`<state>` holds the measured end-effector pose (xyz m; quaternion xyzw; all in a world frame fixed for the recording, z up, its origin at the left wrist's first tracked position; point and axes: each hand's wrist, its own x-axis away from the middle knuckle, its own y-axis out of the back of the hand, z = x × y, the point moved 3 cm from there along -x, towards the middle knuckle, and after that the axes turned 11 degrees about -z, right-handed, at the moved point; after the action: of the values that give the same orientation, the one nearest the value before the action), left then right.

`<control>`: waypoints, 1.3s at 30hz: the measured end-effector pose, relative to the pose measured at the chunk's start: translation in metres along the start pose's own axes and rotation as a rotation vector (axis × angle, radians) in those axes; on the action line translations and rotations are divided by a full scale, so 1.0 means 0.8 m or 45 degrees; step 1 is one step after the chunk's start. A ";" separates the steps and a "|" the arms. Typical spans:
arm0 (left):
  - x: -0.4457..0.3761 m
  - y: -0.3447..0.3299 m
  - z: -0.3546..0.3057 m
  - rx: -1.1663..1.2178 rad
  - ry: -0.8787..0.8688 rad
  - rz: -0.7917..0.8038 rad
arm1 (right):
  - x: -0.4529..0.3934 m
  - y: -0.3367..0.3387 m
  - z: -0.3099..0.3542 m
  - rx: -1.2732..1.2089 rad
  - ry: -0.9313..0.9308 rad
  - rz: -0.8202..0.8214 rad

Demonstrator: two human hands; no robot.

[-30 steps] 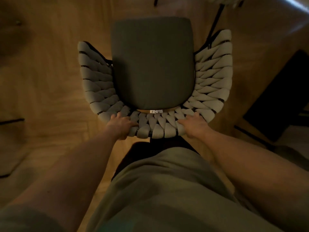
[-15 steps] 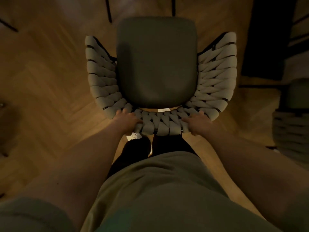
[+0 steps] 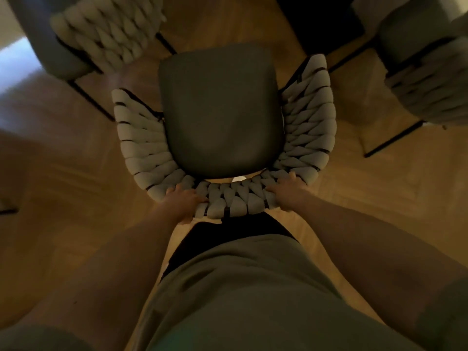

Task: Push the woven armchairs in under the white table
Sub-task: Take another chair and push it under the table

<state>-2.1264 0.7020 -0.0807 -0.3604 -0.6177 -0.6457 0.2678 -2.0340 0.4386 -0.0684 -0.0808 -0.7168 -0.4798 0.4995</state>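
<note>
- My left hand [image 3: 182,201] and right hand [image 3: 286,191] both clamp the top edge of the woven armchair [image 3: 222,127] back, fingers curled over the padded weave, one grip at each end of the back curve.
- Armchair sits right ahead of my grips on the wood floor [image 3: 63,173], dark seat cushion [image 3: 220,112] pointing away from me, woven arms running forward past each grip.
- Handling guess: metal frame under soft weave, so moderately heavy but stiff. The weave squashes a bit under the fingers and isn't slippery. Thin legs could drag or chatter on the parquet.
- Best hold is where I am now, on the back rail with hands spread wide. That steers it straight; pushing low on the arms would twist it.
- Ahead and left of my left grip: second woven armchair [image 3: 109,29], blurred, close to the held chair's front left corner.
- Ahead and right of my right grip: third woven armchair [image 3: 428,72], black legs angling toward my chair's path.
- Dark shape ahead, beyond the cushion [image 3: 321,24], can't tell what it is. White tabletop not clearly in view.
- Risk: the gap between the two neighbours looks tight, and the arms may clip them if I veer.
</note>
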 end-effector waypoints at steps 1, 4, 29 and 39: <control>-0.003 0.005 0.007 -0.029 -0.024 -0.008 | 0.001 0.000 0.005 -0.018 -0.022 0.003; -0.015 0.020 0.030 -0.118 -0.091 -0.005 | 0.000 0.005 0.019 -0.093 -0.087 0.008; -0.117 0.151 0.234 -0.886 -0.674 0.001 | -0.063 0.064 0.222 -0.800 -0.622 -0.017; -0.122 0.174 0.266 -0.791 -0.638 -0.333 | -0.074 0.085 0.242 -1.047 -0.666 -0.174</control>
<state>-1.9290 0.8904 -0.0790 -0.4884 -0.4801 -0.7222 -0.0963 -2.0882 0.6449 -0.0821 -0.3419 -0.5730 -0.7184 0.1968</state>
